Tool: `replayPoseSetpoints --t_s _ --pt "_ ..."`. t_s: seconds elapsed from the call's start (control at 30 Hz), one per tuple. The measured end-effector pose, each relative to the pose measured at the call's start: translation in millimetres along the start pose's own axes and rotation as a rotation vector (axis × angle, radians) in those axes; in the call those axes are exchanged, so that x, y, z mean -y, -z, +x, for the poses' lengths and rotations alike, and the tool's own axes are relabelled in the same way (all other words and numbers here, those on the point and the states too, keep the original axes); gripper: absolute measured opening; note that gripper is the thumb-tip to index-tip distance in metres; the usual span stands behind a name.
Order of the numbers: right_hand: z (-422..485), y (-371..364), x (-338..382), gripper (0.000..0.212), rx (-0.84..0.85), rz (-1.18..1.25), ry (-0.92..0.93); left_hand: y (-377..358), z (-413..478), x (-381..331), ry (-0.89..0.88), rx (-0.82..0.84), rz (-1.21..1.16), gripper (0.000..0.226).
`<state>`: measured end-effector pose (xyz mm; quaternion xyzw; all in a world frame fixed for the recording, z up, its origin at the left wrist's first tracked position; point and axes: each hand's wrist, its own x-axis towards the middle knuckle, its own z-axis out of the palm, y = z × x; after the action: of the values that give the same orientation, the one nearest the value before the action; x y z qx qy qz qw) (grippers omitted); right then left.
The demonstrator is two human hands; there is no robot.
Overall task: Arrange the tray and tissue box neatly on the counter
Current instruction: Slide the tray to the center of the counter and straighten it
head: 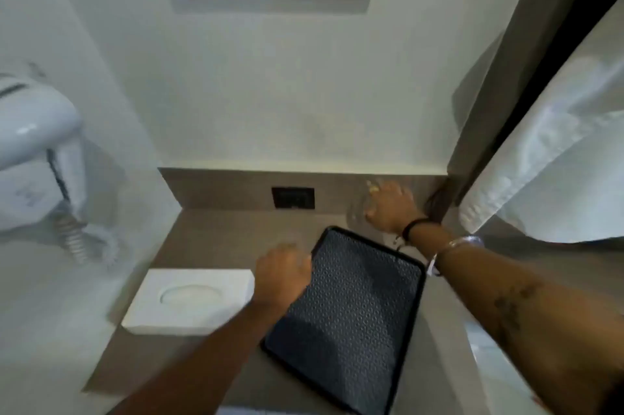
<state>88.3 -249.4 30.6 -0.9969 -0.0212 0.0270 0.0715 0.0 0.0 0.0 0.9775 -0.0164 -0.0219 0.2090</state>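
A black tray (351, 313) with a patterned floor lies askew on the brown counter (209, 239), its far corner turned toward the back wall. My left hand (282, 274) is curled over the tray's left edge near that corner. To the left of the tray, against the side wall, a white tissue box (189, 299) with an oval opening lies flat. My right hand (388, 205) is at the back right of the counter, behind the tray, its fingers wrapped around a blurred clear glass (358, 212).
A white wall-mounted hair dryer (33, 151) with a coiled cord hangs at the left. A dark socket plate (293, 197) sits in the backsplash. White cloth (557, 157) hangs at the right beside a dark gap. The counter's right edge runs just past the tray.
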Motion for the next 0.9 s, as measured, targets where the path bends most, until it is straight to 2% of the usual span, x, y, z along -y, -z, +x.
replayPoseSetpoints --t_s 0.07,0.17,0.33,0.4,0.6,0.77,0.83,0.9 --pt "-18 -44 -11 0.059 0.166 0.014 -0.037 -34 -33 22 0.214 0.119 0.051 0.039" --pt "-37 -104 -37 0.044 0.284 0.019 -0.07 -71 -84 50 0.552 0.246 -0.063 0.045" --pt "-34 -135 -57 0.036 0.291 -0.006 -0.148 -96 -104 51 0.932 0.41 -0.463 0.032" --pt "-30 -140 -62 0.034 0.257 -0.015 -0.167 -105 -107 45 1.002 0.428 -0.605 0.026" --pt "-30 -145 -83 0.04 0.269 0.097 -0.261 -121 -104 38 0.922 0.36 -0.651 0.026" --pt "-64 -148 -99 0.027 0.157 0.341 -0.446 -109 -74 46 0.786 0.194 -0.624 0.023" --pt "-84 -151 -103 0.021 0.108 0.436 -0.544 -100 -56 51 0.702 0.194 -0.571 0.012" --pt "-106 -154 -102 0.014 0.086 0.505 -0.639 -94 -36 56 0.597 0.185 -0.467 0.015"
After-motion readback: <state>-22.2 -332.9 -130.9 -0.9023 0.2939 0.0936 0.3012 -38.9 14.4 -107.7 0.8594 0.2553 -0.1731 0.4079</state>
